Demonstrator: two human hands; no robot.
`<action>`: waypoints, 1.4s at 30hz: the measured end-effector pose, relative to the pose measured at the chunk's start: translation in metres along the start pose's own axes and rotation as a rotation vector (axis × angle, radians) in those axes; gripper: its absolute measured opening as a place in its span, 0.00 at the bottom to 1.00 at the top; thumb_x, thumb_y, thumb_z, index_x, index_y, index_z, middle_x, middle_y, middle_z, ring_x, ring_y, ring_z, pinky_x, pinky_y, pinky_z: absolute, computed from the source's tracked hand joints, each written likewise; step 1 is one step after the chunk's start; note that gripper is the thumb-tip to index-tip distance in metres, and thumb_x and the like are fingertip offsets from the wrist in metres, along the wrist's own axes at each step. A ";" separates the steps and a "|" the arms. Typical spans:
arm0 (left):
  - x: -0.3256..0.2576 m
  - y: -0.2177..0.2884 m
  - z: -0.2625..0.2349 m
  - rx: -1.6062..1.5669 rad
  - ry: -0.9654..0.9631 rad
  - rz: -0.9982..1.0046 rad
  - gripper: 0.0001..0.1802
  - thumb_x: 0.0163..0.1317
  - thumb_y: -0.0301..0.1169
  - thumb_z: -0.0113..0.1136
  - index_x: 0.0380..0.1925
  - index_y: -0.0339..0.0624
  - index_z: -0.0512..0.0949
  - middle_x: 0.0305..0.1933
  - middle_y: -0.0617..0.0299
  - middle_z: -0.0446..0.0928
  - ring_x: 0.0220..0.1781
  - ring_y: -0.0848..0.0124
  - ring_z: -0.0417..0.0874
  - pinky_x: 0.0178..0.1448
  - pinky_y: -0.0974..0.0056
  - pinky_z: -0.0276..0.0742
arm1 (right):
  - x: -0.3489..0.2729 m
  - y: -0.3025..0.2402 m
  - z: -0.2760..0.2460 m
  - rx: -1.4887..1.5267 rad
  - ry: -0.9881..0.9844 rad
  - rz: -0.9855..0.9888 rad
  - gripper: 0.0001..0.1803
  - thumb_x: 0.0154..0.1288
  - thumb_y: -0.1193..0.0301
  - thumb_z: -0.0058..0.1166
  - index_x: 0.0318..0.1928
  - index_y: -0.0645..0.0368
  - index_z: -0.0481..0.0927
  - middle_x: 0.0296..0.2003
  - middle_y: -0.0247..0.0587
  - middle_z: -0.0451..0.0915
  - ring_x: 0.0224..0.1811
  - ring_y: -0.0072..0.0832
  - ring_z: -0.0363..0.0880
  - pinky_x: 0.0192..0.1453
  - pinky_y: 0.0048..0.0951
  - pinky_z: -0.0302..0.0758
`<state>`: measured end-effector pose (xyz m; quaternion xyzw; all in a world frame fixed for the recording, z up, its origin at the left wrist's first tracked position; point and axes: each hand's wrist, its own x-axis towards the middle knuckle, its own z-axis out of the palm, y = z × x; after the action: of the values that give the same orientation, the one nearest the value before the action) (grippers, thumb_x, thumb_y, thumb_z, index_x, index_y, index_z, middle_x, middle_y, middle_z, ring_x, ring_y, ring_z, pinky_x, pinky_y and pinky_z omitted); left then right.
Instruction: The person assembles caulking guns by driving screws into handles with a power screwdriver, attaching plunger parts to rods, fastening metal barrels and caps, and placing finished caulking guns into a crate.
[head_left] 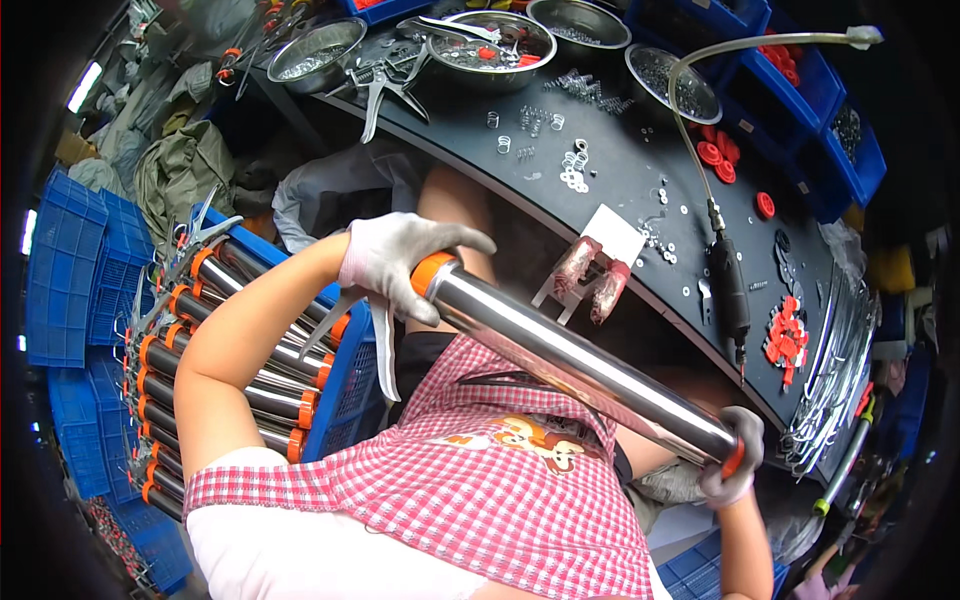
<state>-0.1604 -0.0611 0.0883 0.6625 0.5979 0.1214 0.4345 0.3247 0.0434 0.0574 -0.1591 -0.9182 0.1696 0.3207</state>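
A caulking gun with a long, shiny metal barrel (590,355) slants across my lap, left end higher in the picture. My gloved left hand (405,255) is closed round its orange collar at the handle end. Pale metal trigger levers (383,345) hang below that hand. At the opposite end, my gloved right hand (735,455) grips the barrel around an orange-red end cap (735,458), partly hidden by the fingers. Beyond the barrel, a clamp-like fixture with worn reddish pads (592,280) juts from the table edge.
A blue crate (345,400) of similar guns stands at my left. The dark table (480,165) bears metal bowls (490,50), springs, washers and red parts (787,330). A power screwdriver (730,290) hangs from a bent arm; bent rods (830,370) lie right. Blue bins (800,90) stand behind.
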 end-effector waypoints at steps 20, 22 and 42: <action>-0.075 -0.016 0.028 -0.123 0.328 -0.062 0.44 0.32 0.33 0.76 0.56 0.47 0.69 0.46 0.58 0.75 0.47 0.66 0.79 0.52 0.66 0.75 | 0.040 0.047 -0.006 0.667 -0.066 0.702 0.37 0.62 0.47 0.40 0.62 0.62 0.59 0.51 0.48 0.69 0.52 0.41 0.73 0.55 0.36 0.68; -0.101 -0.004 0.040 -0.024 0.446 -0.004 0.44 0.32 0.33 0.77 0.56 0.48 0.69 0.47 0.58 0.75 0.47 0.65 0.79 0.53 0.65 0.75 | 0.097 0.052 -0.029 0.351 -0.364 0.040 0.38 0.65 0.46 0.34 0.65 0.61 0.56 0.52 0.48 0.70 0.54 0.40 0.73 0.57 0.36 0.68; -0.252 -0.113 0.076 1.360 1.990 -0.613 0.25 0.48 0.28 0.65 0.47 0.61 0.71 0.38 0.68 0.75 0.48 0.66 0.77 0.55 0.58 0.72 | 0.208 -0.177 0.270 1.151 -1.480 0.083 0.55 0.48 0.76 0.58 0.71 0.55 0.36 0.48 0.53 0.73 0.36 0.39 0.79 0.44 0.35 0.75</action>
<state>-0.2507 -0.3307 0.0527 0.2067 0.7389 0.1299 -0.6281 -0.0358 -0.0872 0.0429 0.1398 -0.6570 0.6673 -0.3218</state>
